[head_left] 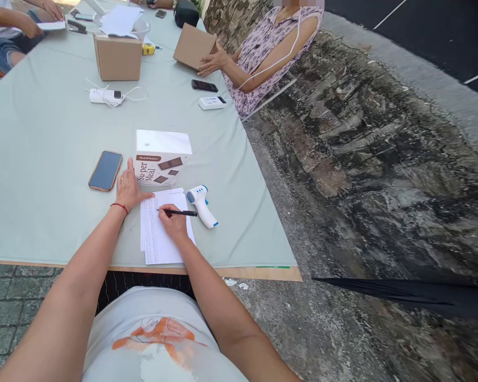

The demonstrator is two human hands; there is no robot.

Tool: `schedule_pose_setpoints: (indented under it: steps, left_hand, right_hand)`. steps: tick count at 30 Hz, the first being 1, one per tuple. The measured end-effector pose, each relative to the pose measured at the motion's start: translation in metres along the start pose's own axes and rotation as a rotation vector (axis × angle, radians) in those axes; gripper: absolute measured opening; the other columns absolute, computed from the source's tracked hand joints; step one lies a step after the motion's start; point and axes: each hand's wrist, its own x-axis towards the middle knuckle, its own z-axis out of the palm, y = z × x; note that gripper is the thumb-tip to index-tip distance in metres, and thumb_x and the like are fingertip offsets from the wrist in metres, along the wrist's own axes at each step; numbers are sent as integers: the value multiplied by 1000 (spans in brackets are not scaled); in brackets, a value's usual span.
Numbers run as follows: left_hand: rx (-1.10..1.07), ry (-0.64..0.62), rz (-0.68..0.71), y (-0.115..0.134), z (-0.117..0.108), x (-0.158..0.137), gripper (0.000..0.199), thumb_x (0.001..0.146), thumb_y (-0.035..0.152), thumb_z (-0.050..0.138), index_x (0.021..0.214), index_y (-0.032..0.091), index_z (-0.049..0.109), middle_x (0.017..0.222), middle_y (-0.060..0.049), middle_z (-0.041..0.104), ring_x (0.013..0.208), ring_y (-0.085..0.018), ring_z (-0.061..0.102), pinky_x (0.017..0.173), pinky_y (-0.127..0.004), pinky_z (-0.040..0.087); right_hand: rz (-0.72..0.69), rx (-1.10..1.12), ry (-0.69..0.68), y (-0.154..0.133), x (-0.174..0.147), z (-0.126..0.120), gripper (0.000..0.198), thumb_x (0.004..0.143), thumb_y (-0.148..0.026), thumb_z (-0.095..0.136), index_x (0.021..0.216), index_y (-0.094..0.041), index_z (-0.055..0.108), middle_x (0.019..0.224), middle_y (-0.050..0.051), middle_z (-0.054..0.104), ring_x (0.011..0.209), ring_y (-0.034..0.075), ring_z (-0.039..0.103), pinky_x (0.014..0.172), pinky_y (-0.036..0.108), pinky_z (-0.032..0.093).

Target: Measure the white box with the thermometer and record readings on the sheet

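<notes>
My right hand (174, 223) is closed around a black pen (187, 213), its tip over a sheet of paper (168, 252) with columns of small print. My left hand (128, 190) lies open, thumb on the paper's upper left edge and fingers beside a white box (163, 142). Brown lettering and pictures of chocolate-like pieces cover the box's front. Just right of the paper rests a white and blue infrared thermometer (202, 206). To the left of my left hand lies a smartphone (105, 171) with a dark screen.
A pale green cloth covers the table (43, 175). Further off stand a cardboard box (118, 57), a white device with cables (105, 96), a black phone (204, 85) and another white device (212, 103). Across, a person holds a cardboard box (194, 46); another person's hands hold papers, far left.
</notes>
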Motion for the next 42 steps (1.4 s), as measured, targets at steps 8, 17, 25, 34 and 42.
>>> schedule_pose_setpoints:
  steps: [8, 17, 25, 34, 42]
  left_hand:
    - [3, 14, -8, 0, 1, 0, 147, 49, 32, 95, 161, 18, 0, 144, -19, 48, 138, -40, 43, 120, -55, 25]
    - [-7, 42, 5, -3, 4, 0, 151, 47, 30, 97, 161, 25, -1, 144, -16, 50, 137, -39, 45, 120, -55, 28]
    - [-11, 37, 8, -3, 3, 0, 149, 48, 29, 97, 161, 25, 0, 143, -16, 51, 137, -39, 45, 120, -56, 27]
    - [-24, 41, 3, -3, 3, 0, 148, 48, 30, 97, 161, 26, 2, 142, -16, 51, 136, -38, 46, 120, -55, 27]
    - [-18, 29, -10, -5, 4, 1, 147, 49, 30, 96, 161, 25, 2, 143, -17, 50, 137, -39, 45, 120, -54, 27]
  right_hand:
    - [-4, -14, -21, 1, 0, -1, 17, 69, -40, 56, 71, -25, 64, 67, -1, 64, 65, 18, 57, 66, 32, 47]
    - [-5, -13, -12, 0, 0, -1, 19, 69, -41, 56, 73, -25, 65, 69, -1, 66, 66, 18, 58, 66, 33, 49]
    - [-13, -9, 10, 1, 1, -1, 17, 70, -40, 56, 73, -25, 64, 68, -1, 66, 65, 18, 58, 66, 33, 48]
    - [3, -46, 17, 5, 1, -1, 17, 70, -40, 56, 74, -26, 64, 70, -2, 67, 67, 19, 60, 70, 34, 49]
    - [1, -43, 27, 2, 1, 0, 17, 68, -39, 54, 73, -25, 63, 69, -1, 66, 65, 19, 59, 69, 34, 48]
